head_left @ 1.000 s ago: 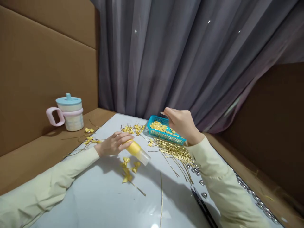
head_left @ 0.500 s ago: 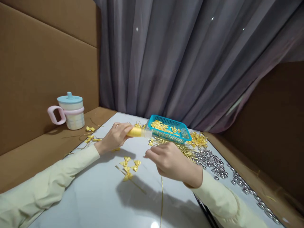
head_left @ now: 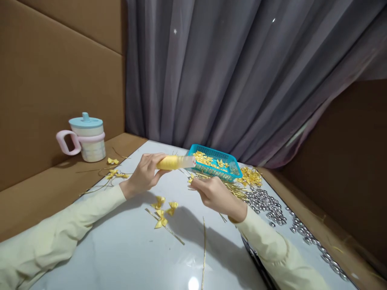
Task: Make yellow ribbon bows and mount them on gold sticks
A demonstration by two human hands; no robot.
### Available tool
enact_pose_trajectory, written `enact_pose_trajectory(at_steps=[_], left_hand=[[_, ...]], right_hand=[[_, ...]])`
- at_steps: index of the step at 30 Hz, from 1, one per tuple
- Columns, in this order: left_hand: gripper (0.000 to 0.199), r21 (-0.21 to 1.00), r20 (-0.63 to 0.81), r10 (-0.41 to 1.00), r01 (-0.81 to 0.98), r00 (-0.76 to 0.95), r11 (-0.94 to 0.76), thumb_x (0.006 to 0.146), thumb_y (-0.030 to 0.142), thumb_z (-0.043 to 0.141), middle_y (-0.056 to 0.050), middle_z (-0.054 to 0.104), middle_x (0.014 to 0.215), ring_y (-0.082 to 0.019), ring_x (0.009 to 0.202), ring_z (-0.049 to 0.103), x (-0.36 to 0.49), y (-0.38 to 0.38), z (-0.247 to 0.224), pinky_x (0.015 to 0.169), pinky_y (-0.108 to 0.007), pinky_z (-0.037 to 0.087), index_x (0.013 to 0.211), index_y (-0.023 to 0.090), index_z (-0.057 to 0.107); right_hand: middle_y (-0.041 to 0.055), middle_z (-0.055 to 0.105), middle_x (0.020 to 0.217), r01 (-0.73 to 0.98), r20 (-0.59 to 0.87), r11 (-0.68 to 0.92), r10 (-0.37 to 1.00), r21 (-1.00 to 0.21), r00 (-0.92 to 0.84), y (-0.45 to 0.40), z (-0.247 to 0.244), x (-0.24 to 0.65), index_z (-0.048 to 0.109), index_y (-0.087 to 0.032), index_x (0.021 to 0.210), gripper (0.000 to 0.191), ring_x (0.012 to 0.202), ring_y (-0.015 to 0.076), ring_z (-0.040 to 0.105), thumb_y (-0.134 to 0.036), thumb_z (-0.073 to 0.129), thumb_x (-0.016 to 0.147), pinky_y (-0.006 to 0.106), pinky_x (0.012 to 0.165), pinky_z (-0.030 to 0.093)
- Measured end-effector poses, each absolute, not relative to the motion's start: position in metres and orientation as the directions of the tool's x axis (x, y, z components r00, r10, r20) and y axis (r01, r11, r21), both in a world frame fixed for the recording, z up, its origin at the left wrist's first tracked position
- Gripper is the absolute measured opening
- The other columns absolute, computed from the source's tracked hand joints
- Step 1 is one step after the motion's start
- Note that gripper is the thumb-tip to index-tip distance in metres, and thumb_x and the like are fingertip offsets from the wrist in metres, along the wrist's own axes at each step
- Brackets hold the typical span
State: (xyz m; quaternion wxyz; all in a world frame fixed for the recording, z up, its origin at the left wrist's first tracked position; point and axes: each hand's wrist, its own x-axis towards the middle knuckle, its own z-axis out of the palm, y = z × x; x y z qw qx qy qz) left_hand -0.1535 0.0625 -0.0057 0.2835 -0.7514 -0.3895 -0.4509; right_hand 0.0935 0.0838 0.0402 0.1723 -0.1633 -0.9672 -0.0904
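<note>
My left hand (head_left: 147,171) is wrapped round a spool of yellow thread (head_left: 168,162), held above the table with its clear end towards the right. Close by on the right, my right hand (head_left: 216,195) is closed in a pinch; whatever is between its fingertips is too small to make out. A yellow ribbon bow (head_left: 190,178) shows right at those fingertips, and I cannot tell whether it is touched. Below the hands lie several yellow bows (head_left: 161,219) and a gold wire stem (head_left: 175,235). Another gold wire (head_left: 204,253) lies near the front.
Behind my hands stands a blue basket (head_left: 234,174) of bows, with gold wires (head_left: 238,190) in front. To the right are loose yellow pieces (head_left: 250,176) and silver beads (head_left: 266,203). A lidded mug (head_left: 92,141) stands left, and a dark tool (head_left: 256,264) lies under my right sleeve.
My left hand has tipped the spool, turning its clear end more towards me and slightly up. My right hand has moved slightly up, its fingertips now beside the bow near the basket.
</note>
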Motion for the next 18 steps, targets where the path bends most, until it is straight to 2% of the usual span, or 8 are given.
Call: enact_pose_trajectory(at_steps=[5, 9, 14, 18], left_hand=[[0.034, -0.147, 0.818, 0.381, 0.797, 0.431, -0.586, 0.09, 0.023, 0.051, -0.012, 0.065, 0.107, -0.026, 0.094, 0.063, -0.149, 0.06, -0.008, 0.079, -0.04, 0.042, 0.122, 0.019, 0.044], [0.027, -0.242, 0.729, 0.349, 0.698, 0.589, -0.674, 0.092, 0.021, 0.046, -0.012, 0.066, 0.105, -0.025, 0.095, 0.063, -0.146, 0.057, -0.011, 0.082, -0.039, 0.041, 0.118, 0.016, 0.047], [0.029, -0.228, 0.763, 0.274, 0.64, 0.586, -0.734, 0.093, 0.021, 0.045, -0.011, 0.065, 0.105, -0.023, 0.098, 0.062, -0.144, 0.054, -0.016, 0.083, -0.038, 0.044, 0.121, 0.019, 0.041], [0.041, -0.084, 0.832, 0.336, 0.699, 0.441, -0.71, 0.091, 0.022, 0.049, -0.014, 0.062, 0.109, -0.026, 0.1, 0.06, -0.14, 0.052, -0.017, 0.082, -0.042, 0.047, 0.128, 0.019, 0.032]], right_hand=[[0.0051, 0.061, 0.063, 0.361, 0.358, 0.921, 0.292, 0.143, -0.887, 0.062, 0.054, 0.094, 0.058, -0.012, 0.082, 0.025, 0.049, 0.0116, 0.044, -0.001, 0.038, 0.074, 0.027, 0.049, 0.019], [0.0071, 0.06, 0.063, 0.416, 0.364, 0.904, 0.356, 0.101, -0.861, 0.072, 0.062, 0.094, 0.059, -0.01, 0.079, 0.022, 0.052, 0.0125, 0.045, -0.001, 0.041, 0.072, 0.028, 0.05, 0.017], [0.0003, 0.057, 0.056, 0.357, 0.275, 0.927, 0.375, -0.113, -0.885, 0.094, 0.055, 0.098, 0.059, -0.013, 0.071, 0.021, 0.05, 0.0087, 0.047, -0.006, 0.043, 0.083, 0.021, 0.049, 0.029], [-0.0045, 0.052, 0.046, 0.286, 0.242, 0.912, 0.361, -0.294, -0.901, 0.084, 0.043, 0.101, 0.059, -0.013, 0.07, 0.027, 0.043, 0.0057, 0.047, -0.01, 0.042, 0.09, 0.016, 0.049, 0.037]])
